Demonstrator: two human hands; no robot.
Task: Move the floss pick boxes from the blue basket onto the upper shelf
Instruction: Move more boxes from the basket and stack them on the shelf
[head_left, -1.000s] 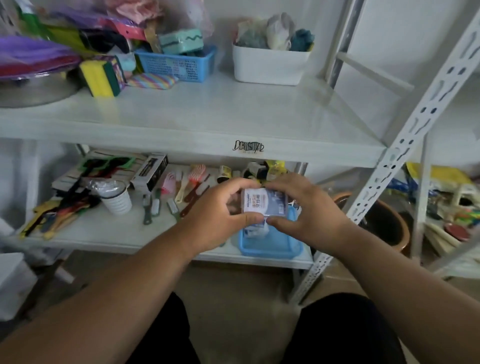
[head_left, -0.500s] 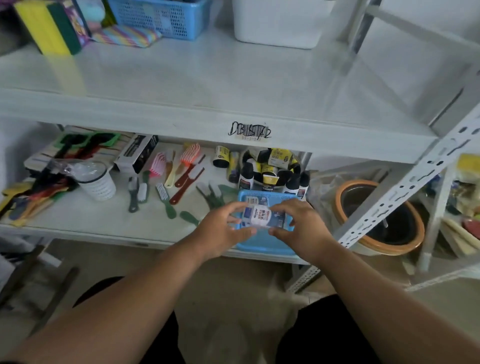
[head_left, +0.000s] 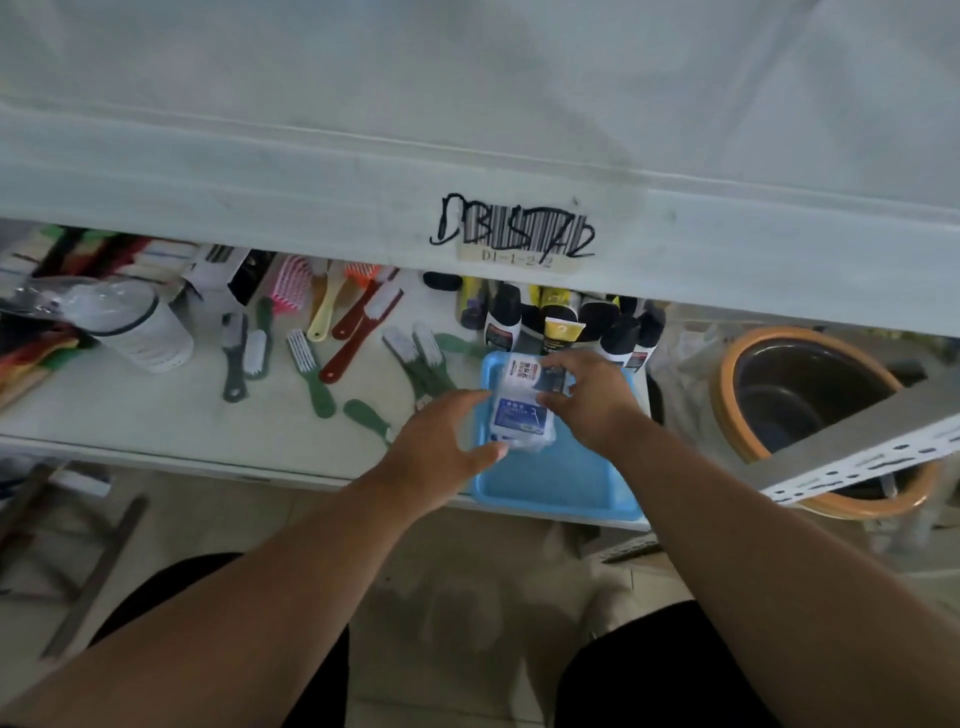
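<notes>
Head view looks steeply down past the front edge of the upper shelf (head_left: 467, 156), where a barcode sticker is scrawled over in black marker; beneath the bars a printed code reads roughly "D1-1-2", its last characters crossed by the marker. On the lower shelf (head_left: 156, 415) sits the blue basket (head_left: 561, 483), at the front edge. In it lie the floss pick boxes (head_left: 519, 410), clear packs with white and blue labels; the print on them is too small and blurred to read, and how many are stacked cannot be told. Their long axis runs away from the person, front to back of the basket, tilted slightly to the right at the far end. The left hand (head_left: 441, 447) is at the near-left side of the boxes, fingers spread and curled toward them, thumb near the closest corner; whether it actually grips cannot be told. The right hand (head_left: 592, 400) covers the far-right part of the boxes, fingertips pressed on the top pack, thumb hidden underneath. Behind the basket stand dark bottles (head_left: 561, 322) with yellow and white labels, unreadable, their tops cut off by the shelf edge. Brushes (head_left: 311, 364) lie scattered to the left.
</notes>
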